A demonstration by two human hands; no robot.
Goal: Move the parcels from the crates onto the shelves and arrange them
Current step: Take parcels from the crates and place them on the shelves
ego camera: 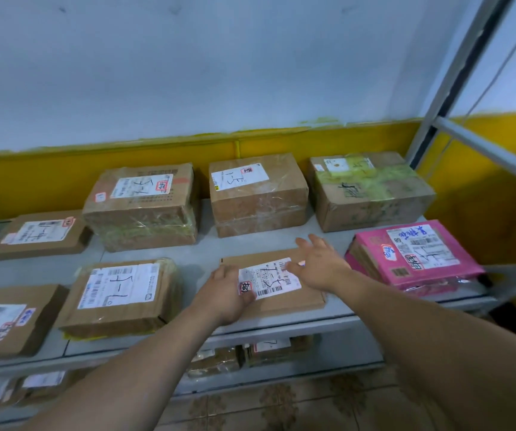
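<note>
One flat cardboard parcel (pixel 304 301) lies label-up at the front of the grey shelf (pixel 207 256), centre of the frame. It sits in the gap between a taped brown parcel (pixel 120 298) at its left and a pink parcel (pixel 415 256) at its right, probably so it lines up with the front row and its label (pixel 270 279) reads like the others. The left hand (pixel 230 293) grips its left edge, thumb on the label. The right hand (pixel 318 265), fingers straight and spread, sits over its far right corner; contact is unclear.
</note>
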